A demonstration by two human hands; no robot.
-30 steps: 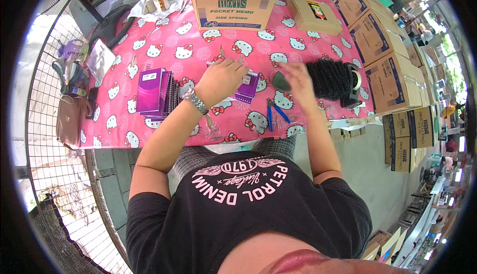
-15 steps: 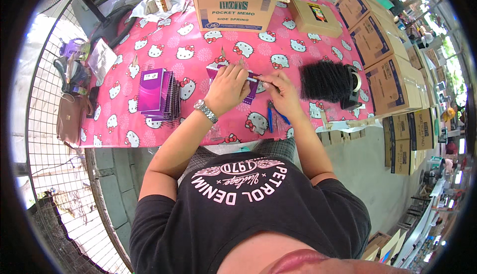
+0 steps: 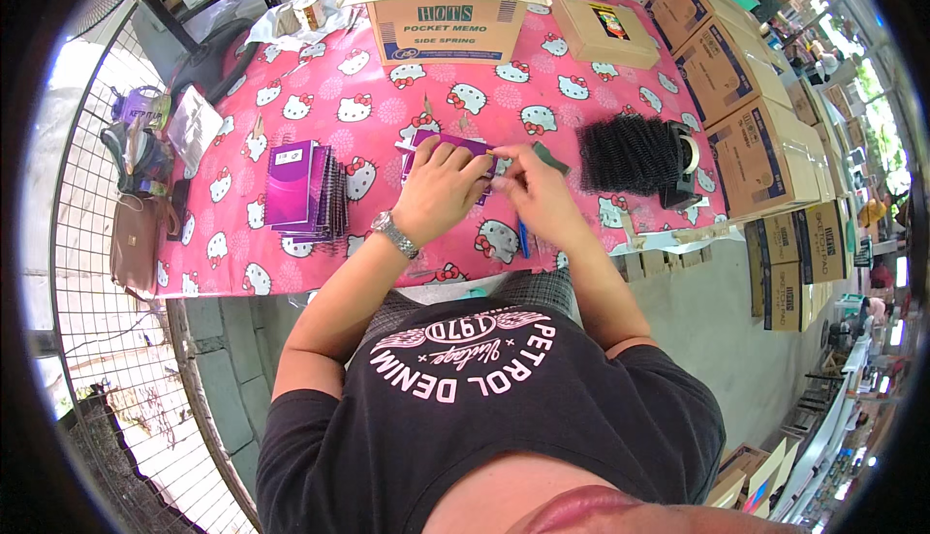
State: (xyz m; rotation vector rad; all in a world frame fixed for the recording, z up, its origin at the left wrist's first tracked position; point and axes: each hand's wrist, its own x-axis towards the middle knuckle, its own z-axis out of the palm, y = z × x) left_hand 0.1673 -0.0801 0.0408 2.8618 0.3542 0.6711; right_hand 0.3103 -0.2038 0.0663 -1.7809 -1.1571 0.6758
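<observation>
Under my left hand [image 3: 446, 183] lies a purple notebook [image 3: 467, 143], its fingers curled over the cover and holding it on the table. At the notebook's right edge, my right hand [image 3: 536, 187] has thumb and fingertips pinched together; what is between them is too small to make out. A dark green flat piece [image 3: 551, 158] shows just beyond the right hand. Partly hidden by that hand, blue-handled pliers [image 3: 523, 240] lie on the table. To the left stands a stack of purple spiral notebooks [image 3: 295, 185]. Black plastic binding coils [image 3: 625, 158] are piled to the right.
A tape dispenser [image 3: 685, 171] stands beside the coils. An open cardboard box [image 3: 446, 32] and a flat brown box [image 3: 608, 35] sit at the back of the pink tablecloth [image 3: 387, 98]. Stacked cartons [image 3: 751, 156] line the right side. A brown bag [image 3: 136, 243] is at the left edge.
My right hand has turned and drawn in against the notebook's edge, now covering more of the pliers. The dark green piece has come into sight beside it. My left hand stays on the notebook.
</observation>
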